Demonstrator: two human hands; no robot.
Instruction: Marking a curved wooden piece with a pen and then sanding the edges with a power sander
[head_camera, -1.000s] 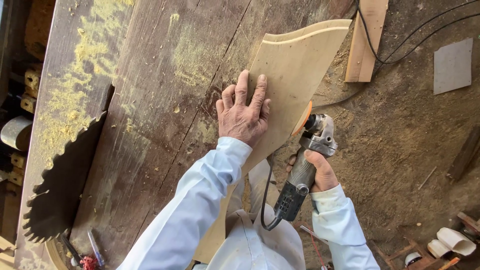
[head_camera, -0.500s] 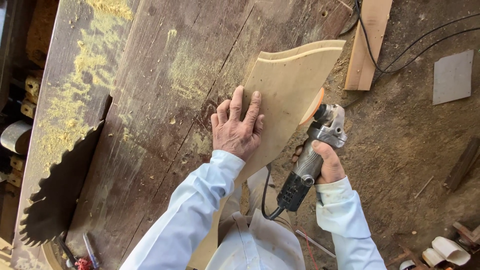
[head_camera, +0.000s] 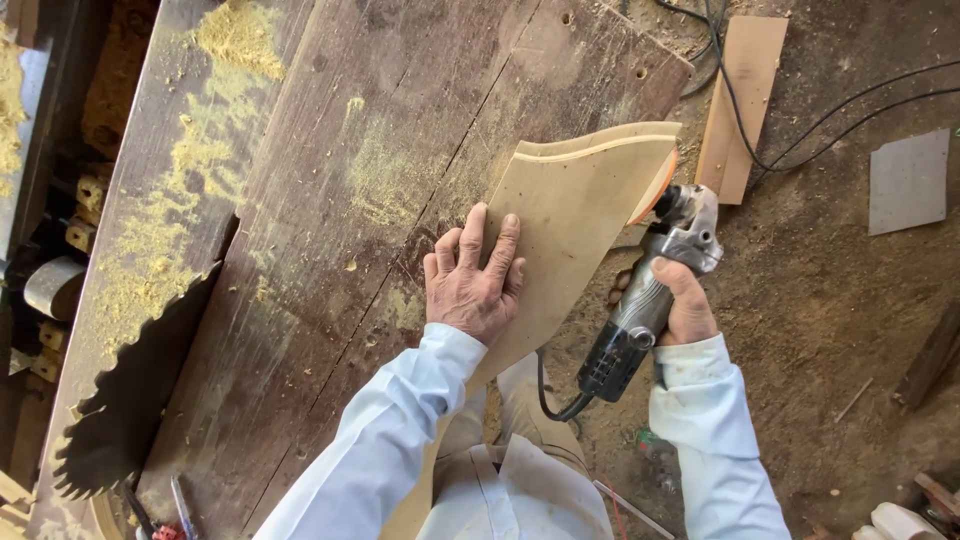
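A curved, pale wooden board (head_camera: 590, 200) lies on the right edge of a worn wooden workbench (head_camera: 400, 120) and overhangs it. My left hand (head_camera: 472, 280) presses flat on the board, fingers spread. My right hand (head_camera: 682, 305) grips the grey and black body of an angle grinder (head_camera: 650, 290). Its orange disc (head_camera: 655, 190) touches the board's right edge near the upper corner. A black cord loops down from the grinder's tail.
A circular saw blade (head_camera: 130, 400) sticks up through the bench at the lower left, with yellow sawdust (head_camera: 170, 230) around it. On the dirt floor to the right lie a wooden plank (head_camera: 742, 100), black cables (head_camera: 830, 110) and a grey square sheet (head_camera: 908, 180).
The grinder has travelled up along the board's right edge, from the middle toward the upper corner. My left hand stays pressed on the board.
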